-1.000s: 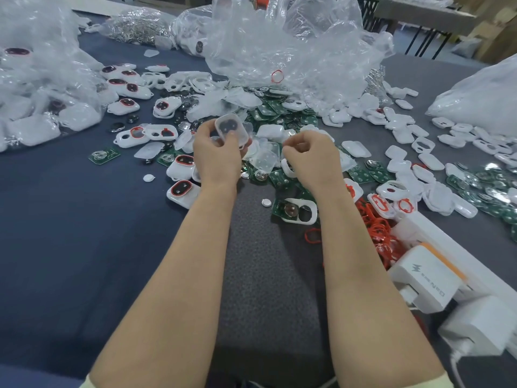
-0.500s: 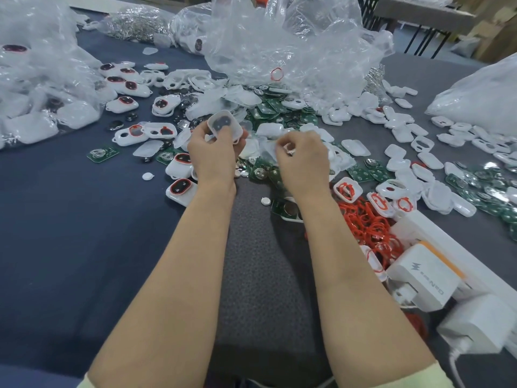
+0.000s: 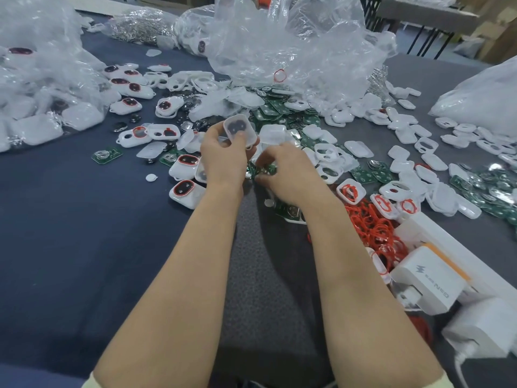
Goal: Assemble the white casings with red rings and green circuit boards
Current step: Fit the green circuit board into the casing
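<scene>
Item 1: my left hand (image 3: 221, 159), raised just above the desk (image 3: 70, 233). Fingers and thumb are curled round one white casing (image 3: 240, 130). The casing faces me, with two dark openings showing through it.

Item 2: my right hand (image 3: 292, 175), just beside the left. Its fingers are bent down and pinching a green circuit board (image 3: 263, 170) at the near edge of the parts heap. The board sits low, below the held casing.

Item 3: loose green boards (image 3: 279, 110), heaped behind both hands and mixed with empty white shells (image 3: 405, 135).

Item 4: red rings (image 3: 372, 228), a tangled pile to the right of my right forearm.

Item 5: ringed casings (image 3: 183, 189), lying on the desk left of my left wrist.

Item 6: crumpled clear bag (image 3: 293, 46), on the far side of the desk.

Item 7: white charger (image 3: 428, 278), near right, beside the rings.
</scene>
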`<state>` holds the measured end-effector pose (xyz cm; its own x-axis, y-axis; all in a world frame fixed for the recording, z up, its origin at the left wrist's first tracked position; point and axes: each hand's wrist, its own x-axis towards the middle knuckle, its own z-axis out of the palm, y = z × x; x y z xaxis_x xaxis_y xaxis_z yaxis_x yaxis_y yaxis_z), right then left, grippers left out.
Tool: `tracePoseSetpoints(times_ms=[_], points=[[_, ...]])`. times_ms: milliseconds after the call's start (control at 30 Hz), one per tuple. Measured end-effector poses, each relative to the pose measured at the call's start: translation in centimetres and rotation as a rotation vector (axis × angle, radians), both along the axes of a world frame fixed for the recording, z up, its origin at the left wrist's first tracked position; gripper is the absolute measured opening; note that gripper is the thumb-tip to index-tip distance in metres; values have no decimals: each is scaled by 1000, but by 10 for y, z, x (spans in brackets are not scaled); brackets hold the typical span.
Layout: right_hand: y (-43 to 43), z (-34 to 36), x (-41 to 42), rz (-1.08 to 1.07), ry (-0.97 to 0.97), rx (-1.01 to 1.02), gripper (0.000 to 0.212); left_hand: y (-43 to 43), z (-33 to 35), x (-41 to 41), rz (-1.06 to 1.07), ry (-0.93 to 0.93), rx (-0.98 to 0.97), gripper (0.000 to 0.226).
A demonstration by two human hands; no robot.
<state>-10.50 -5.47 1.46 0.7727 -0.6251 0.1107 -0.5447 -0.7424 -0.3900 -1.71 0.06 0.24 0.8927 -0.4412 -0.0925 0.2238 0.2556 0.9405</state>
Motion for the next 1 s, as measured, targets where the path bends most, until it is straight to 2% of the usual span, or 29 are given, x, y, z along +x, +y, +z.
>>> tracePoseSetpoints(times_ms=[133,233,433,500,600,667,800,900,1000], points=[[4,-3,3,-35,94,-8,47,0,-1,-1,7,-36,53,17],[2,-4,3,-72,114,1,48,-1,1,-3,-3,-17,23,9],[-3,-2,-3,-105,8,101,55,-3,0,-1,5,18,25,14],[-6,0,-5,-124,-99,169,46,-3,0,0,1,18,27,12],[-12,3,-10,-155,-250,234,15,-3,-1,-1,-16,14,8,6],[-16,4,-13,-176,-343,288,3,-2,-2,-1,-28,1,-3,7],[-21,5,-18,-241,-572,466,7,-1,-3,-1,-41,-58,36,6],[-24,4,-18,-250,-629,489,6,-2,-3,-2,-87,-115,89,4],[-25,3,-18,-251,-646,489,6,-1,-3,-3,-145,-144,103,15]])
